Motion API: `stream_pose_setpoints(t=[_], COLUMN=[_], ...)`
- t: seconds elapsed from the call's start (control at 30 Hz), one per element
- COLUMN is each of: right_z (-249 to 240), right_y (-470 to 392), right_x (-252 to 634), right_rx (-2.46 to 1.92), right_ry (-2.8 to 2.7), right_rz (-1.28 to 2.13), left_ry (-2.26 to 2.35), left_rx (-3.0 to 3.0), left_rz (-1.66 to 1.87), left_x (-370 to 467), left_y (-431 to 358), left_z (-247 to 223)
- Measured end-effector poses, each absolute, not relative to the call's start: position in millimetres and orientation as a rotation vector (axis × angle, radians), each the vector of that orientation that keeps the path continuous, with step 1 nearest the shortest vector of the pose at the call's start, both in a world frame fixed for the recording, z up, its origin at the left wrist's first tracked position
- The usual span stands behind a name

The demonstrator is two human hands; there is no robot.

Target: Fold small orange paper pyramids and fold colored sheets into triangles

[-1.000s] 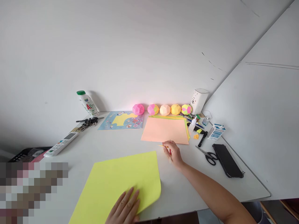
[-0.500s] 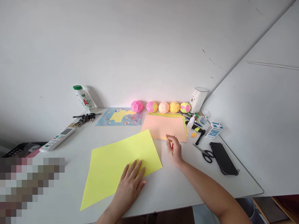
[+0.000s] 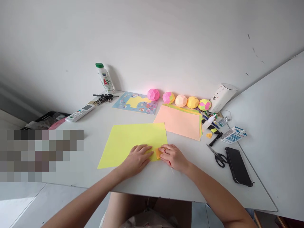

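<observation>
The white table [image 3: 185, 186] bears everything here, and on it lies the bright yellow sheet [image 3: 130, 136], the largest paper. Beyond its right edge is a stack of coloured sheets [image 3: 180, 122], peach on top; farther left lies a blue patterned sheet [image 3: 121, 103]. The left hand [image 3: 139, 158] rests palm down on the yellow sheet's near edge, fingers slightly spread. The right hand [image 3: 174, 156], fingers curled, grips a slim red tool [image 3: 169, 163], its fingertips touching a small orange piece [image 3: 158, 153] at the sheet's near right corner; whether they pinch or just press that piece, I cannot tell. A black phone [image 3: 238, 166] lies at the right, with black-handled scissors [image 3: 219, 158] just beside it. Five faceted paper balls [image 3: 181, 100] sit in a row along the wall. Smaller still, a black marker [image 3: 216, 139] lies near an orange scrap [image 3: 209, 135].
</observation>
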State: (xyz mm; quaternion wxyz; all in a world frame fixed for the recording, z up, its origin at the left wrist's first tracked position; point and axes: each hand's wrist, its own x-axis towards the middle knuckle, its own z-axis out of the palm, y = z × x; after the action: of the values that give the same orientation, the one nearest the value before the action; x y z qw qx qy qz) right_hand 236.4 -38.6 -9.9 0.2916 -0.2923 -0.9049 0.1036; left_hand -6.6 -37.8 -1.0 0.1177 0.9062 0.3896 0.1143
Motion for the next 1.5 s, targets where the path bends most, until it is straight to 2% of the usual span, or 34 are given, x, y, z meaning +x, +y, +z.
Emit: stream_pose_setpoints(t=[0.13,0.3,0.67,0.93,1.13,1.5], right_z=[-11.3,-14.3,-10.0,2.3,5.6,2.2], right_y=[-32.1,-24.2,-27.8,-28.6,-20.3,-15.2], right_x=[243.5,255.8,251.8,247.9,261.4,270.0], right_rx=[-0.782,-0.841,-0.891,-0.860,-0.902,-0.881], right_ry=[-2.396,-2.313,-2.235,-2.197,-2.351,-2.335], right_rz=[0.424,0.528,0.701,0.798,0.636,0.682], left_ry=[1.088,1.106,1.155,0.965,0.702,0.625], left_rx=[2.560,2.504,2.462,2.557,2.695,2.714], left_rz=[0.220,0.149,0.324,0.413,0.650,0.495], left_x=[6.9,21.2,15.7,13.1,10.0,8.0], left_y=[-1.9,23.8,20.1,16.1,17.4,18.5], left_z=[17.1,16.5,-3.5,-8.9,-10.9,-7.2])
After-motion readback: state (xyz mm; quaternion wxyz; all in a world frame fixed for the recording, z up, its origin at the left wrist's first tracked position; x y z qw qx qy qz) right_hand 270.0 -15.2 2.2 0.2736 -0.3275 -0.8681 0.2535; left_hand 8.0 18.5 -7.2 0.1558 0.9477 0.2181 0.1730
